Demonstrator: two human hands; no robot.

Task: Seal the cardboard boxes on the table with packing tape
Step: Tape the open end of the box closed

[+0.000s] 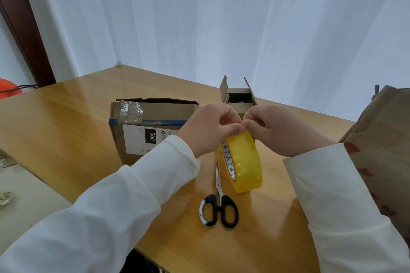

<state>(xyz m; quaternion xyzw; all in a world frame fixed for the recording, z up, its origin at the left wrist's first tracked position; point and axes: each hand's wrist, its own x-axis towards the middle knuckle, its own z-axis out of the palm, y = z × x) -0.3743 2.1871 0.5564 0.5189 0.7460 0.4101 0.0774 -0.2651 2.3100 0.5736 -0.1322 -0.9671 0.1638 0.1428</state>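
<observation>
Both hands' grip on tape roll (243, 161), above scissors (218, 204), boxes behind

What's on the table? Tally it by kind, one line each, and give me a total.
Boxes: 3, the labelled box, the small open box, and the big box at the right edge
Tape rolls: 1, the yellow roll, held above the table at its top by the left hand and right hand
Scissors: 1, black-handled scissors
Total: 5
</observation>
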